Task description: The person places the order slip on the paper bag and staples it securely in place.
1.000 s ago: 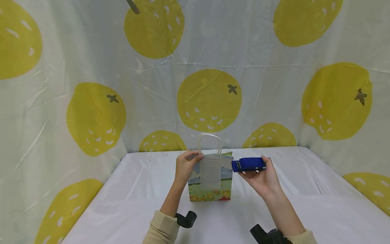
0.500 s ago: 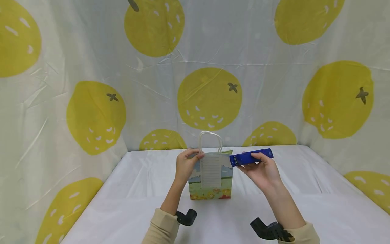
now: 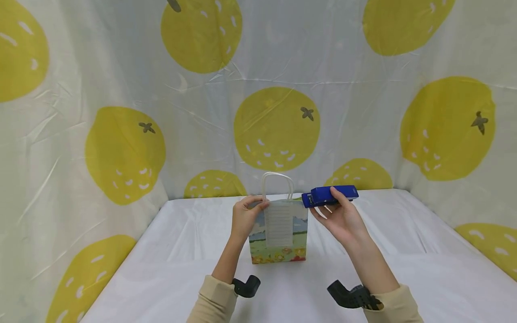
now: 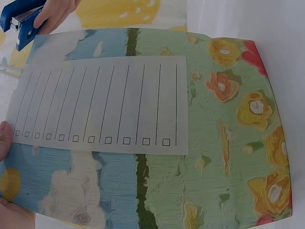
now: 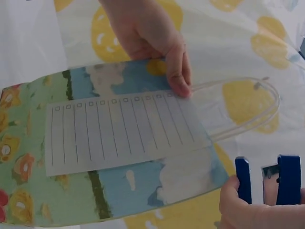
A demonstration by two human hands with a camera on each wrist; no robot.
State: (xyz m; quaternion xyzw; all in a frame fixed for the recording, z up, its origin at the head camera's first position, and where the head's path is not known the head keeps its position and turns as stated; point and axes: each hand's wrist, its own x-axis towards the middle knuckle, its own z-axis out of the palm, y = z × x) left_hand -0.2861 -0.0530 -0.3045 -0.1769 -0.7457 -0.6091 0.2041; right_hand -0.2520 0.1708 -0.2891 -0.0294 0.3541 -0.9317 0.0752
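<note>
A small paper gift bag [image 3: 258, 246], printed with sky, grass and flowers, stands upright on the table. Against its front lies a lined sheet of paper with checkboxes [image 3: 278, 226], its upper end at the bag's rim. My left hand [image 3: 243, 220] pinches the sheet and the rim between thumb and fingers at the upper left. In my right hand [image 3: 343, 222] I hold a blue stapler [image 3: 333, 195], its front end right at the bag's upper right corner. The right wrist view shows a gap between the two blue arms of the stapler [image 5: 289, 179].
White twisted handles [image 3: 278, 174] rise from the top of the bag. A white cloth [image 3: 181, 251] covers the table. Behind and at the sides hangs a pale curtain [image 3: 202, 134] with large yellow fruit prints. Both wrists carry black camera mounts [image 3: 247, 286].
My right hand has raised the stapler from beside the bag to the height of its rim, tilting it along the way. The left hand keeps its pinch on the sheet and rim.
</note>
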